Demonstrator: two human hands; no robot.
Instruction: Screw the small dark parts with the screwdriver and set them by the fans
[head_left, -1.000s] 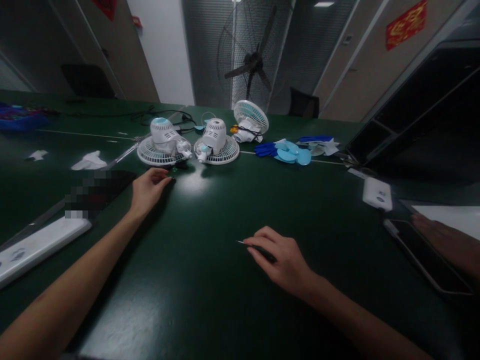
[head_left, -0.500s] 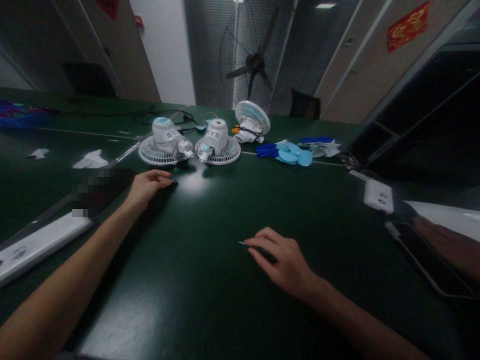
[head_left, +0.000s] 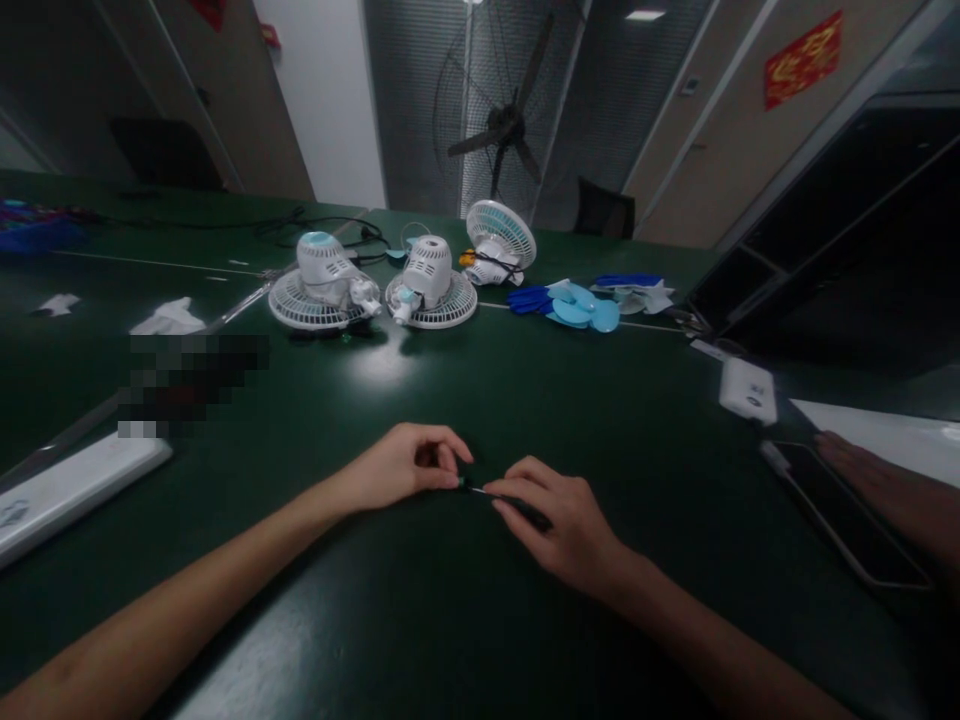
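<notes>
My right hand [head_left: 574, 515] is closed around the black handle of a small screwdriver [head_left: 536, 514]. Its thin metal shaft points left, toward my left hand [head_left: 409, 465]. Between the thumb and fingers of that left hand is a tiny dark part with a hint of green [head_left: 463, 483], too small to make out fully. The screwdriver's tip is right by this part; whether they touch I cannot tell. Both hands are low over the dark green table [head_left: 360, 620].
Two white fan heads [head_left: 324, 285] lie face down at the back, with a third fan [head_left: 501, 240] tilted behind them. Light blue fan blades [head_left: 581, 308] and blue gloves [head_left: 529, 299] lie to their right. At right are a white power bank [head_left: 748, 390], a phone [head_left: 847, 515] and another person's hand [head_left: 885, 480].
My left hand has come from beside the fan heads, right and nearer, bringing the tiny part to the screwdriver's tip. My right hand has stayed almost in place.
</notes>
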